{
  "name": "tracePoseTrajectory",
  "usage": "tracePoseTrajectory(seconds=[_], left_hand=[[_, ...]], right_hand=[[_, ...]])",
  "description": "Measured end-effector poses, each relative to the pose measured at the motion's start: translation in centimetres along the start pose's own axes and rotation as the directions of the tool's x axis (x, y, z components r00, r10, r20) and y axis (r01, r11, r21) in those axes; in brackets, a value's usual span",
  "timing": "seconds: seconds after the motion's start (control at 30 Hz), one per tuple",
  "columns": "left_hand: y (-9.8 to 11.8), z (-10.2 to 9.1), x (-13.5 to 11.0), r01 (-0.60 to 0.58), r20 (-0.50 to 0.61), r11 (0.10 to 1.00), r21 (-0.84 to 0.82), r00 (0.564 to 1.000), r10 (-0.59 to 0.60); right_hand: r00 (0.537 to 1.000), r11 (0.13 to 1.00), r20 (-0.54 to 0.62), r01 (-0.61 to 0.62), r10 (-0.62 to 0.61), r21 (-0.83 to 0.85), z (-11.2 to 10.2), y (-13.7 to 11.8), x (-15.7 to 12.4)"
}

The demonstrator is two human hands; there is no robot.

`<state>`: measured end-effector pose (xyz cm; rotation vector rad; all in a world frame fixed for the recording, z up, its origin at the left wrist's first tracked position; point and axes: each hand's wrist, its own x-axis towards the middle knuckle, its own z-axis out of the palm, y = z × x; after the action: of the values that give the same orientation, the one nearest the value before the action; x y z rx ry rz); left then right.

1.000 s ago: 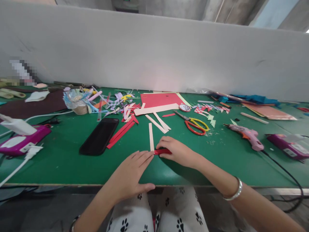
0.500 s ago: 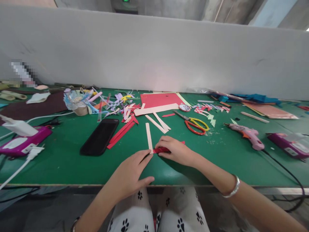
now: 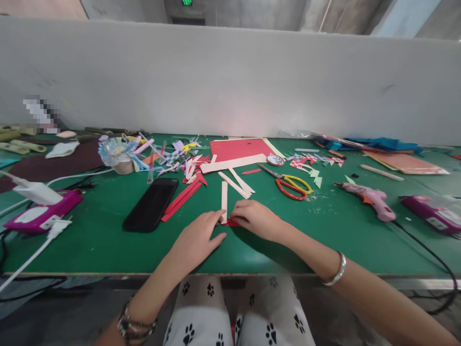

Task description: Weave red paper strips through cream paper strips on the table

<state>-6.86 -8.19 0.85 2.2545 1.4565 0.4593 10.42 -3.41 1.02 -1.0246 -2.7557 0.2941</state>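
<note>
A cream paper strip lies nearly upright in my view on the green table, its lower end meeting a red paper strip. My left hand rests its fingertips at the cream strip's lower end, with the thumb spread apart from the fingers. Fingers bent together, my right hand grips the red strip just right of that joint and covers most of it. Beyond the hands lie loose cream strips and folded red strips.
Left of my hands lies a black phone, with a purple power strip farther out. Scissors lie ahead to the right. A pink glue gun with a cable stands right. Red paper lies near the white partition.
The cream strip has straightened from a slight leftward tilt. Both hands have shifted slightly away from me, and less of the red strip shows at the right hand.
</note>
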Motion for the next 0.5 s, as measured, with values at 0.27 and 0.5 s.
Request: tracePoseTrajectory(seconds=[0.27,0.5], left_hand=[[-0.4,-0.2,2.0,0.03,-0.023,0.987,-0.158,0.999,-0.034],[-0.7,-0.2,1.9,0.005,-0.065,0.958,-0.288,0.998,-0.025]], right_hand=[[0.997,0.999,-0.067,0.028,-0.026,0.034,-0.7,0.2,0.6],[0.994,0.997,-0.108,0.035,-0.027,0.073,-0.8,0.6,0.8]])
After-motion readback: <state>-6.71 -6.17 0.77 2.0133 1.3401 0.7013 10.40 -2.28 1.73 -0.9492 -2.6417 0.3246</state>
